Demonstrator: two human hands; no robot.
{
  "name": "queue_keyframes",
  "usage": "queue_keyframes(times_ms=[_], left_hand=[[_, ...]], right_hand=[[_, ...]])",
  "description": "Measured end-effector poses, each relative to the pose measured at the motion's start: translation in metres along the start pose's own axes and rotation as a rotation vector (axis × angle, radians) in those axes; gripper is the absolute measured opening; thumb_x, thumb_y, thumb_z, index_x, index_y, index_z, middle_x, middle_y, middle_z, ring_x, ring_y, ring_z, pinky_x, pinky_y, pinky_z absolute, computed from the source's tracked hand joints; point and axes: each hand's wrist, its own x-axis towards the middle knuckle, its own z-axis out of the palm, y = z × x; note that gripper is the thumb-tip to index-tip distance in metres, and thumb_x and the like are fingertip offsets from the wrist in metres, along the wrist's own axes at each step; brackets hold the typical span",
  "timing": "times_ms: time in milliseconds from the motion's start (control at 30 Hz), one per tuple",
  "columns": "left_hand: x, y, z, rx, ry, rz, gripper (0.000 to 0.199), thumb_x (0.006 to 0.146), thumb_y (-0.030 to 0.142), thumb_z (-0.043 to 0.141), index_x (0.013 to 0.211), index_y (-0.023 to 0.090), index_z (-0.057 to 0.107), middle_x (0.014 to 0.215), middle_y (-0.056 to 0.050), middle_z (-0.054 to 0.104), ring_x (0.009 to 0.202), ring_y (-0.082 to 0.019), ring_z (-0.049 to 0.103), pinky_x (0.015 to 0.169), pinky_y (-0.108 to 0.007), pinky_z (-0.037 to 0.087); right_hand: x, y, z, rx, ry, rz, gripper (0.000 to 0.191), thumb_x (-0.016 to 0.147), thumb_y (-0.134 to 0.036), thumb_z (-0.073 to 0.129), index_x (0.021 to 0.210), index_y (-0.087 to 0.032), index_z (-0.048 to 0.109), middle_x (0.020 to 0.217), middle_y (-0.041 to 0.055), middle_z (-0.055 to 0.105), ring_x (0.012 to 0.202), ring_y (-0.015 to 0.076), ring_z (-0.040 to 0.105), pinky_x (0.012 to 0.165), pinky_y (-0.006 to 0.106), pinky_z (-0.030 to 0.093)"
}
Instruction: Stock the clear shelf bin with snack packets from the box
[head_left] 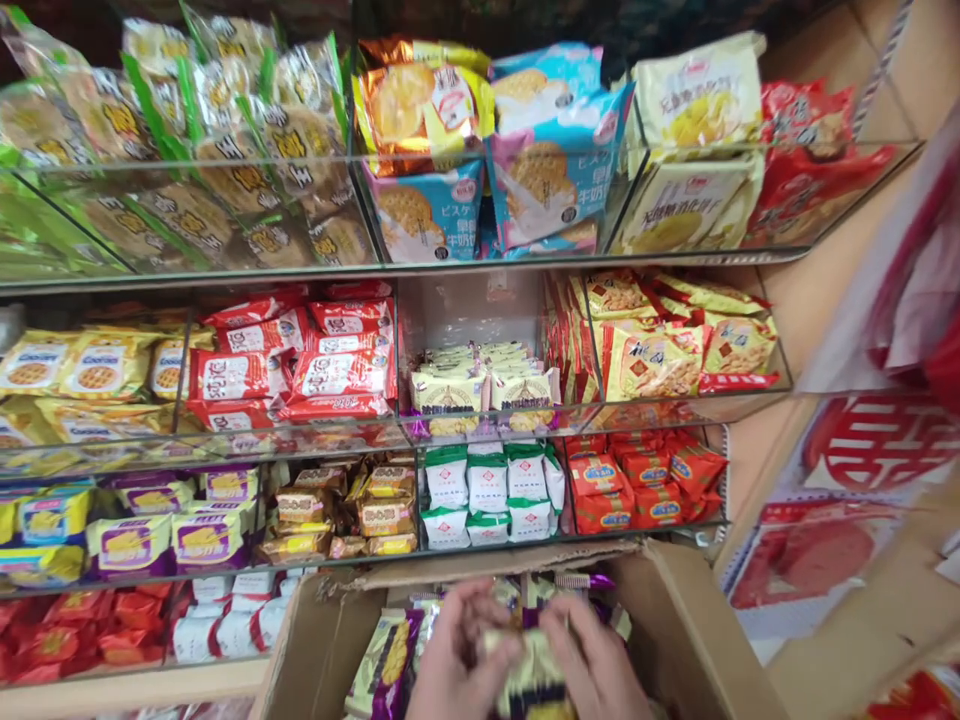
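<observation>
Both hands are over an open cardboard box (pixel 679 625) at the bottom of the head view. My left hand (pixel 465 650) has its fingers curled at the left edge of a pale green and purple snack packet (pixel 531 665). On the packet's right side, my right hand (pixel 592 655) is closed against it, slightly blurred. More packets of this kind lie in the box, one of them (pixel 386 655) left of my left hand. Similar pale packets (pixel 450 392) stand in a shelf compartment above the box.
Glass-fronted shelves (pixel 315 435) with snack packets in many colours rise behind the box. Red packets (pixel 240 375) fill a compartment to the left, and yellow nut packets (pixel 652 360) one to the right. Red decorations (pixel 821 550) hang at the right.
</observation>
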Motion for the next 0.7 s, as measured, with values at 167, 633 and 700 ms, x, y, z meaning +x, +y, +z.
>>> queue_keyframes(times_ms=[167,633,700], left_hand=[[0.026,0.031,0.007,0.211,0.231,0.028,0.037,0.081,0.047,0.039,0.056,0.020,0.033,0.054,0.006,0.030,0.052,-0.010,0.032,0.049,-0.022,0.028],[0.017,0.019,-0.031,0.487,0.257,0.388,0.037,0.084,0.042,0.037,0.057,0.020,0.052,0.046,0.005,0.050,0.043,-0.010,0.048,0.044,-0.017,0.037],[0.013,0.021,-0.044,0.492,0.275,0.418,0.037,0.085,0.045,0.034,0.069,0.023,0.059,0.054,0.004,0.060,0.048,-0.011,0.055,0.048,-0.017,0.042]], right_hand=[[0.035,-0.030,-0.012,0.176,0.254,0.091,0.028,0.086,-0.042,0.035,0.080,-0.019,0.049,0.066,-0.0001,0.054,0.065,0.0147,0.053,0.057,0.021,0.042],[0.031,-0.047,-0.045,0.094,-0.281,-0.039,0.016,0.072,-0.027,0.057,0.087,-0.023,0.059,0.078,-0.0010,0.063,0.068,0.0130,0.058,0.059,0.020,0.045],[0.039,-0.068,-0.070,-0.084,-0.249,-0.190,0.012,0.071,-0.025,0.059,0.082,-0.024,0.061,0.075,-0.0022,0.064,0.067,0.0126,0.058,0.060,0.020,0.045]])
